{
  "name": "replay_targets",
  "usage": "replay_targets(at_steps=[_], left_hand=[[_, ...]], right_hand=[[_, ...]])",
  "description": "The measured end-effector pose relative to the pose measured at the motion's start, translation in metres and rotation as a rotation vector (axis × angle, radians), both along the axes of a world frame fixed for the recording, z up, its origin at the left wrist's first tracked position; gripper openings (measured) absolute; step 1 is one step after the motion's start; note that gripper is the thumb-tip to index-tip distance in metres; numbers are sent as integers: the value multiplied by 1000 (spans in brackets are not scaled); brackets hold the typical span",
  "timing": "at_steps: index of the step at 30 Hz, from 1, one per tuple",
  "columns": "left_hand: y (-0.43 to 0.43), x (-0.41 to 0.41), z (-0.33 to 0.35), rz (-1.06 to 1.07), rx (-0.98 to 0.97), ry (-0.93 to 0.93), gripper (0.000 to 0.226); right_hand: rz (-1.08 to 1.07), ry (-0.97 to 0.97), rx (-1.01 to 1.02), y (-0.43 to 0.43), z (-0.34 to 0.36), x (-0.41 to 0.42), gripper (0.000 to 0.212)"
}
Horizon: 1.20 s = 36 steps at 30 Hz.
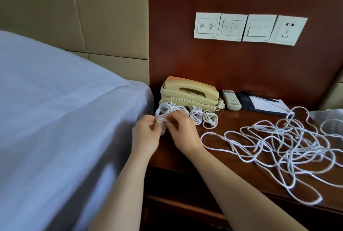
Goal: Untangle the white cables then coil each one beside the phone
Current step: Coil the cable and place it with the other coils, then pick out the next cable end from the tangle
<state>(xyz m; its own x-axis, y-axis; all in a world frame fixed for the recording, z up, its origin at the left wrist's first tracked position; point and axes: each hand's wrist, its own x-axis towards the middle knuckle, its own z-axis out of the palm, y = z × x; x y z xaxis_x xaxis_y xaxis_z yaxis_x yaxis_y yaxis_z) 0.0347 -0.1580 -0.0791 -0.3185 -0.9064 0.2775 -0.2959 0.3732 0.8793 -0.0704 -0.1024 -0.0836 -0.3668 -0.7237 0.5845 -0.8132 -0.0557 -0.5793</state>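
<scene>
Coil of white cable pinched by left hand and right hand before the phone — two more coils beside it.

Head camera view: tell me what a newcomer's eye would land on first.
The big loose tangle of white cable sprawled over the right half of the dark wooden nightstand draws the eye first. Next come the left hand and right hand, both pinching a coil at the nightstand's front left corner, just in front of the cream phone. Two small finished coils lie right of the hands.
</scene>
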Motion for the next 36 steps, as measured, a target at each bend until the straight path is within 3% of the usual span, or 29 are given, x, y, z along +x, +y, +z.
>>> replay_targets(at_steps=[8, 13, 18, 26, 31, 36], left_hand=[[0, -7, -2, -13, -33, -119, 21], [10, -2, 8, -63, -254, -195, 31], [44, 2, 22, -306, -307, -208, 26], [100, -32, 27, -589, -353, -317, 32], [123, -64, 24, -535, -361, -596, 55], [137, -92, 20, -590, -262, -775, 74]], right_hand=[[-63, -10, 182, 9, 5, -6, 19], [-75, 123, 172, 47, 28, -9, 16], [-93, 286, 248, 112, 50, -25, 11], [-391, 484, 277, 221, 42, -61, 16], [-710, 356, 303, 262, 27, -95, 33], [-748, 97, 416, 278, 14, -123, 49]])
